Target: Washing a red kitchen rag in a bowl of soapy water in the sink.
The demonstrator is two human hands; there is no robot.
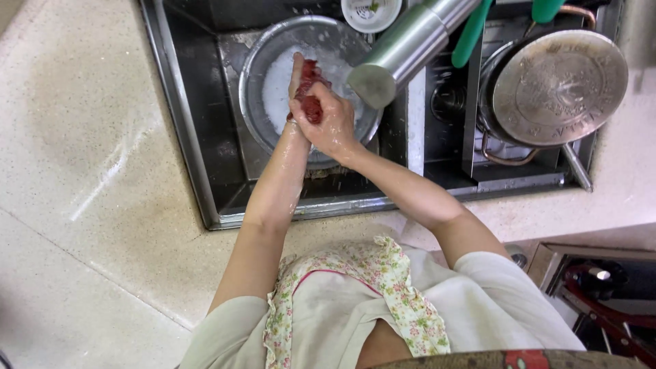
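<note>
Meat (309, 96), a dark red lump, sits pressed between our two hands directly above the metal bowl (256, 75), and we keep it there so that whatever runs off falls into the white foamy water in the bowl and not onto the table (89, 171). Our right hand (331, 123) has its grip closed around the lump from the near side, fingers curled over it, while our left hand (298, 72) lies flat against the far side with the fingers pointing away from us, so the grip there is a pressing palm, not a curl. Both forearms are wet, which fits hands working over water. The bowl rests in the sink (198, 137), just left of the steel tap (403, 48) whose spout hangs beside the bowl's rim. Right of the bowl, well apart, a pan (557, 85) lies bottom-up, seemingly left to drain. Behind the bowl a small white strainer (371, 12) stands at the sink's back edge.
</note>
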